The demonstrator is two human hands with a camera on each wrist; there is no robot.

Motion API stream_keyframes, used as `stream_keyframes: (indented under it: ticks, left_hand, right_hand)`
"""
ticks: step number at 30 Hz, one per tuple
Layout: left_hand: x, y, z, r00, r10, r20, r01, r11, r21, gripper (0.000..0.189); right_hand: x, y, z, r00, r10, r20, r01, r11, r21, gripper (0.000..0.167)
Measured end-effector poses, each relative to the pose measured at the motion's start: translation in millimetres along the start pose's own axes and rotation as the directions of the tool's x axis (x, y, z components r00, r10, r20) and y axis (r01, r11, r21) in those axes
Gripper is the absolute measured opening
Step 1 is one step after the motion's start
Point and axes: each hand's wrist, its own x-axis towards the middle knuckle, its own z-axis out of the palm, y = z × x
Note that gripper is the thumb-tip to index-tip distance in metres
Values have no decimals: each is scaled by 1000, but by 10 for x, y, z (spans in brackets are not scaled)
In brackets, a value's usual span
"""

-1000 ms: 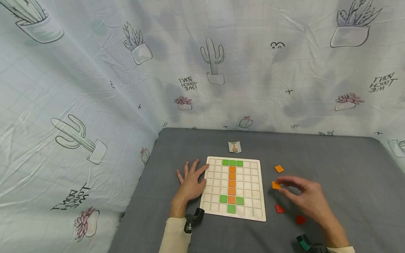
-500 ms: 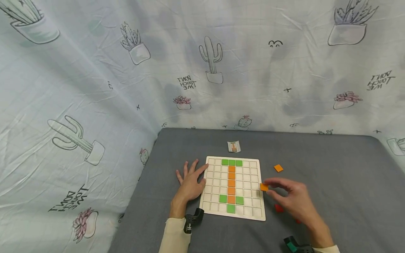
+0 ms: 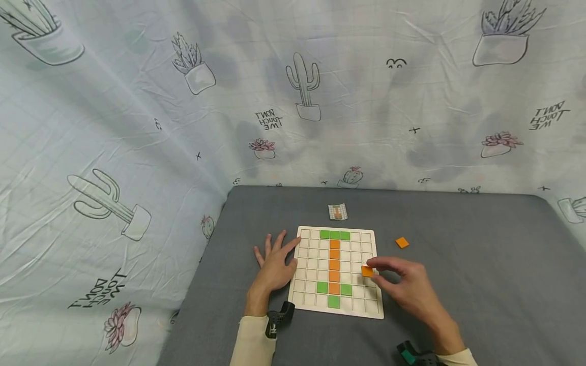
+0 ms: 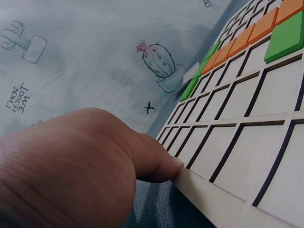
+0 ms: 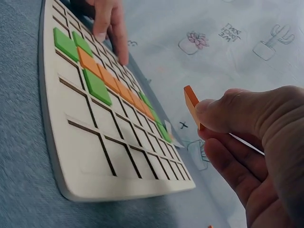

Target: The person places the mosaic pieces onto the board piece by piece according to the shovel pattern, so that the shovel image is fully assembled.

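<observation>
Tile (image 3: 367, 271): orange, raised over the right part of the board (image 3: 357, 256).
Right grip (image 3: 409, 288): I pinch the tile, thumb and fingertips only its thickness apart.
Left grip (image 3: 276, 267): fingers spread, index and thumb touching the board's left edge.
Column (image 3: 334, 265): orange, green tiles (image 3: 335, 235) at both ends.
Spare (image 3: 402, 242): orange, on the surface (image 3: 480, 264), right of the board.

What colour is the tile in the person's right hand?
Orange; the tile shows best in the right wrist view.

Fingers (image 3: 389, 262) partly hide the pinched orange tile (image 3: 367, 271); the card (image 3: 338, 212) is unreadably small.
</observation>
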Motion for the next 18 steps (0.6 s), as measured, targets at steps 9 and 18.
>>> stream_keyframes:
  ticks: [9, 18]
  left_hand:
    - [-5, -12, -1, 1000, 8, 0, -8, 1000, -4, 60]
    - [3, -2, 3, 1000, 3, 0, -3, 1000, 6, 60]
  right_hand:
    - [21, -16, 149, 1000, -4, 18, 3, 1000, 29, 43]
    - [26, -34, 298, 996, 37, 83, -39, 999, 25, 39]
